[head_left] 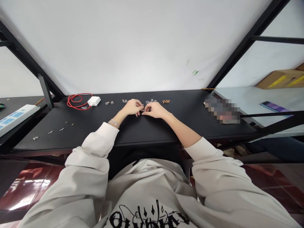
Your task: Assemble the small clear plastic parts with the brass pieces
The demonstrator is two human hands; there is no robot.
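Observation:
Near the middle of the black table (190, 123), my left hand (132, 107) and my right hand (155, 110) meet with their fingertips almost touching. Both are closed in a pinch around something small, too tiny and too covered by the fingers to name. Just behind my right hand lie several clear plastic pieces (152, 101). A cluster of small tan pieces (166, 101) sits to their right. Left of my left hand are a few more small clear pieces (124, 101), and further left another pair of them (109, 103).
A white charger (94, 101) with a red cable (71, 103) lies at the back left. Tiny metallic bits (50, 132) are scattered on the left front. A pixelated object (222, 110) rests at the right. Black frame posts (247, 44) flank the table; a power strip (17, 117) is far left.

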